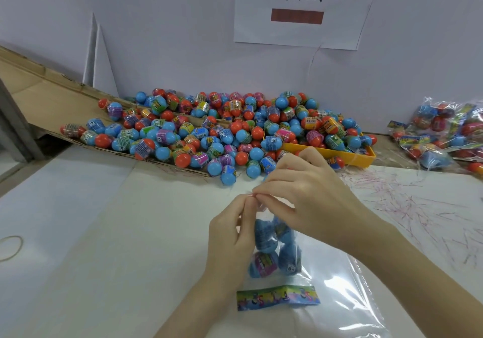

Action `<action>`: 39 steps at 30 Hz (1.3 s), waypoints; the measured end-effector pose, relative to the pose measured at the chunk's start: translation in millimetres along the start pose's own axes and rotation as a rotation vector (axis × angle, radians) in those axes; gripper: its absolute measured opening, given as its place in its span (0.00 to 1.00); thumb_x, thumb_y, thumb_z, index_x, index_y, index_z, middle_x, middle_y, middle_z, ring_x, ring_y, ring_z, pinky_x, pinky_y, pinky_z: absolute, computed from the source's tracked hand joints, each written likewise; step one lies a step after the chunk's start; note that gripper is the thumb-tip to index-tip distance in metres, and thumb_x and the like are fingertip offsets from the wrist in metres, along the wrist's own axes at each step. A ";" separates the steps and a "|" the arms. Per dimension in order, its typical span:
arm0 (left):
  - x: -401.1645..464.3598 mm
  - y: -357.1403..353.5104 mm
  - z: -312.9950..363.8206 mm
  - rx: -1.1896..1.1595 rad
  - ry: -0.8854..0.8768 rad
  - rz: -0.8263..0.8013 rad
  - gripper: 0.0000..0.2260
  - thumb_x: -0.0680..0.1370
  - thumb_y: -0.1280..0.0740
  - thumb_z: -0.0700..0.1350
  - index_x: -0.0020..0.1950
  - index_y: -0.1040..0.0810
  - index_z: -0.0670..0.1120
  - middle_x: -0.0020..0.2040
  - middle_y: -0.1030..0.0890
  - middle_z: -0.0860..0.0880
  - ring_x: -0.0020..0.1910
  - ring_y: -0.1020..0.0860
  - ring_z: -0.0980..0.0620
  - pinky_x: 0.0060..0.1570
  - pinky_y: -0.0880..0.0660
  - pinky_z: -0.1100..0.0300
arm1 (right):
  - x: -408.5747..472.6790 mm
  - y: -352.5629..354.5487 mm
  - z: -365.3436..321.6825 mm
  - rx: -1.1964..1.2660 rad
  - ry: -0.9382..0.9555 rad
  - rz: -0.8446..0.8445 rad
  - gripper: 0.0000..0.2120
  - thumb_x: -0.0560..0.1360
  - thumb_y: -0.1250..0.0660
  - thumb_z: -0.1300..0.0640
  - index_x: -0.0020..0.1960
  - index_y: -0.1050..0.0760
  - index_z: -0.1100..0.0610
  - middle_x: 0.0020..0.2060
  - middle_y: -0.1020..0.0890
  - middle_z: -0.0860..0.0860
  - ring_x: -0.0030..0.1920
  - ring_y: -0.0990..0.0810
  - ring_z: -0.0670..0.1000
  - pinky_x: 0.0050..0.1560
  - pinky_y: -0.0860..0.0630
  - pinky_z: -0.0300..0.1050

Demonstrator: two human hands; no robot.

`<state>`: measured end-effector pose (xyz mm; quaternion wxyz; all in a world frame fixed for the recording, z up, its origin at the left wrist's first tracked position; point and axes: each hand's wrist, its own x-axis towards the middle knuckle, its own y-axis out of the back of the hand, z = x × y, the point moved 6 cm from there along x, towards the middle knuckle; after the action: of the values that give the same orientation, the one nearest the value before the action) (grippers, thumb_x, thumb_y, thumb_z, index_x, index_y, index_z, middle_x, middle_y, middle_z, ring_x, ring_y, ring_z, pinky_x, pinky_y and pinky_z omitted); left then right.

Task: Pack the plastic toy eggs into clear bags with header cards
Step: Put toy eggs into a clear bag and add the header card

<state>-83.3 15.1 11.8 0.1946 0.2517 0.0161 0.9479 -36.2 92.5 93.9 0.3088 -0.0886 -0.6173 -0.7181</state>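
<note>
A clear bag is held upright over the white table by both hands. Its gathered top is pinched between the thumb and fingers of the left hand and, just beside them, by the fingertips of the right hand, so both hands are closed on the bag's neck. Four eggs can be made out inside the bag, mostly blue, one with a pink and purple label band; whether more are hidden behind the hands cannot be told. A colourful header card is seen lying flat below the bag, on a stack of empty clear bags spread on the table under the right forearm.

Behind the hands a large loose pile of eggs, blue and orange-red with printed bands, is heaped against the wall. Part of the pile rests on a sloping cardboard sheet at the left, and part is held in a yellow tray at the right, which is filled past its rim. Far right, finished packs of bagged eggs with cards are piled together. A rubber band lies at the left edge.
</note>
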 end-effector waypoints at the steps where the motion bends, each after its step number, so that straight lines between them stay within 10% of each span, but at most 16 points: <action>1: -0.4 0.1 0.8 0.074 -0.049 0.000 0.12 0.78 0.45 0.51 0.39 0.26 0.52 0.31 0.24 0.53 0.32 0.27 0.57 0.33 0.31 0.63 | 0.8 0.8 -0.6 -0.004 0.024 -0.013 0.10 0.73 0.36 0.54 0.38 0.17 0.53 0.32 0.18 0.46 0.36 0.23 0.51 0.42 0.37 0.45; 16: -3.4 -0.3 4.5 0.297 -0.199 0.007 0.11 0.76 0.48 0.47 0.38 0.37 0.62 0.25 0.36 0.59 0.26 0.33 0.63 0.27 0.40 0.74 | 0.2 -0.5 -18.6 -0.505 0.249 0.025 0.12 0.71 0.33 0.60 0.29 0.26 0.54 0.24 0.27 0.47 0.29 0.30 0.49 0.43 0.39 0.43; 21: -2.8 -2.5 -2.0 0.232 -0.155 0.005 0.19 0.77 0.49 0.51 0.40 0.23 0.42 0.28 0.24 0.49 0.29 0.29 0.52 0.28 0.36 0.65 | -1.7 2.1 -5.8 -0.353 0.043 0.125 0.12 0.71 0.36 0.60 0.29 0.26 0.54 0.24 0.25 0.47 0.30 0.27 0.49 0.41 0.34 0.44; 29: -5.9 1.0 -2.4 0.093 -0.023 0.010 0.12 0.76 0.45 0.44 0.42 0.26 0.59 0.42 0.19 0.68 0.37 0.19 0.63 0.38 0.25 0.71 | -25.7 14.3 76.2 -0.092 -0.520 0.263 0.07 0.69 0.31 0.58 0.33 0.19 0.59 0.27 0.20 0.54 0.30 0.23 0.55 0.42 0.33 0.48; 34: -3.7 2.6 -3.8 0.023 0.036 0.066 0.12 0.80 0.44 0.44 0.43 0.26 0.56 0.37 0.18 0.65 0.38 0.20 0.65 0.39 0.24 0.70 | -108.0 32.5 181.7 -0.047 -1.255 0.083 0.12 0.76 0.39 0.59 0.46 0.20 0.64 0.40 0.19 0.63 0.40 0.25 0.60 0.44 0.28 0.49; 39: -2.0 -0.5 -10.4 -0.060 0.177 0.023 0.15 0.80 0.46 0.38 0.43 0.24 0.52 0.37 0.17 0.61 0.36 0.19 0.62 0.35 0.24 0.71 | -128.4 32.7 190.2 -0.112 -1.230 -0.322 0.27 0.66 0.26 0.50 0.63 0.27 0.56 0.49 0.21 0.63 0.50 0.25 0.63 0.50 0.26 0.57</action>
<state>-86.5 15.5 1.7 0.1891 0.1612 0.0022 0.9686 35.5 312.9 98.0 -0.2190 -0.4067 -0.6487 -0.6048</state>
